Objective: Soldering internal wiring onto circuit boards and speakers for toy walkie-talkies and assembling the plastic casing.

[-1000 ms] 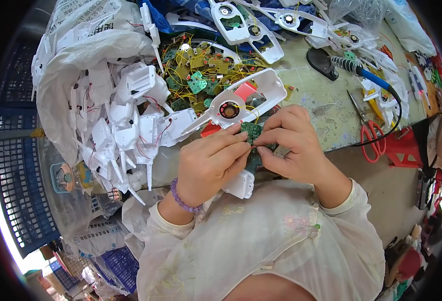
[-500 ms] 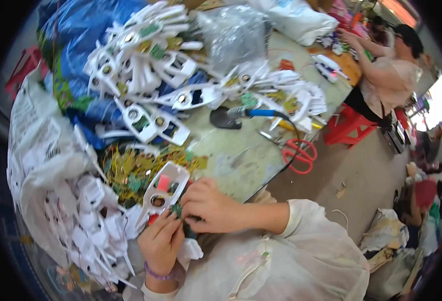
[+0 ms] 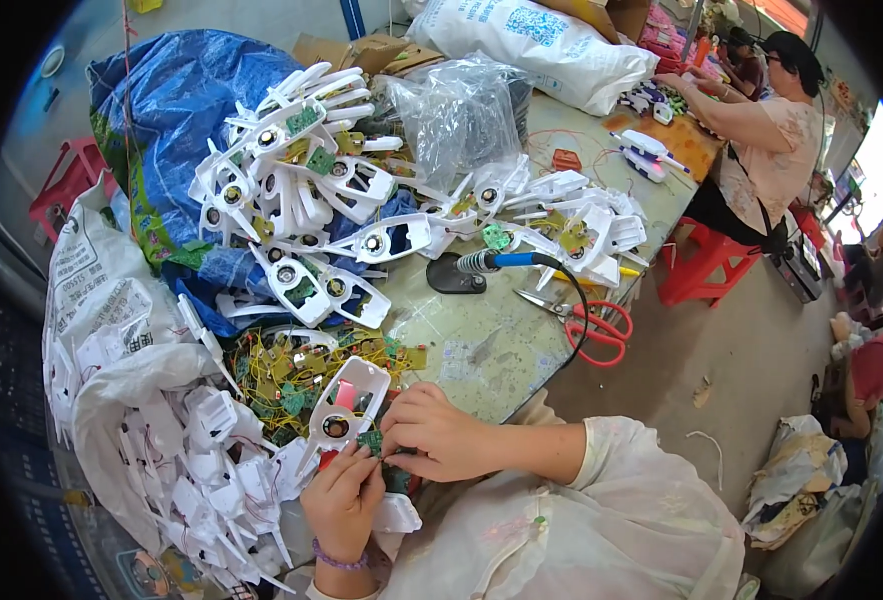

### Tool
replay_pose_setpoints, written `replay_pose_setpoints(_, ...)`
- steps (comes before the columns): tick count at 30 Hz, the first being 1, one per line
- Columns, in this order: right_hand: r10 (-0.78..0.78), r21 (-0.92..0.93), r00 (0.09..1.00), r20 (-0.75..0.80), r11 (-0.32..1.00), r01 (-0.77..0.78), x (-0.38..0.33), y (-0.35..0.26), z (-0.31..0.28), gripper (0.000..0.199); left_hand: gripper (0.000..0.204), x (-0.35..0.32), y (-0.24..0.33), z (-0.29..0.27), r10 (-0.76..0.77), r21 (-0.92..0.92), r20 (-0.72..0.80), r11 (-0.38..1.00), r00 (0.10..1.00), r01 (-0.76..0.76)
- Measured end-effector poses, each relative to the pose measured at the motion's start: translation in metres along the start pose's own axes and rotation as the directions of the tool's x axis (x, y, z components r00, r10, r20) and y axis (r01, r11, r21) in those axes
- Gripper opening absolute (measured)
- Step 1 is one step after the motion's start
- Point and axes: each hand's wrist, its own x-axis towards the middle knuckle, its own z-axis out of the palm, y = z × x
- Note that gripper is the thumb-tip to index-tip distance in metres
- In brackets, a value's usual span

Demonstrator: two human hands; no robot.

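At the near table edge my two hands meet over a small green circuit board. My left hand, with a purple bead bracelet at the wrist, is closed, thumb and fingertips pressed together at the board's lower side. Curled over the board's right side are the fingers of my right hand; their tips are partly hidden. Just beyond my fingers lies an open white plastic housing with a round speaker-like part and a red piece inside. A pile of small boards with yellow wires lies left of it.
White housings heap up on blue sheeting. A sack of white parts stands at left. A soldering iron rests in its stand, its cable crossing near red-handled scissors. At the far right another person sits working.
The view has shifted, so the scene sits lower in the picture. My hands stay together at the green board, with only slight finger movement.
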Motion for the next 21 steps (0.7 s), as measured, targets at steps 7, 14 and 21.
replay_pose_setpoints(7, -0.023, -0.036, 1.000, -0.005, 0.999, 0.023, 0.002, -0.002, 0.004, 0.013, 0.014, 0.001, -0.001, -0.001, 0.033, 0.007, 0.004, 0.999, 0.999, -0.033)
replay_pose_setpoints(14, 0.009, 0.050, 0.991, -0.130, 0.999, -0.002, 0.003, 0.003, 0.000, 0.014, 0.014, 0.002, -0.001, -0.001, 0.024, 0.009, 0.000, 1.000, 1.000, -0.024)
replay_pose_setpoints(21, 0.554, 0.528, 0.434, -0.711, 0.827, -0.192, -0.020, 0.047, -0.020, 0.048, 0.014, 0.004, -0.002, -0.001, 0.046, -0.024, 0.023, 0.999, 0.999, -0.046)
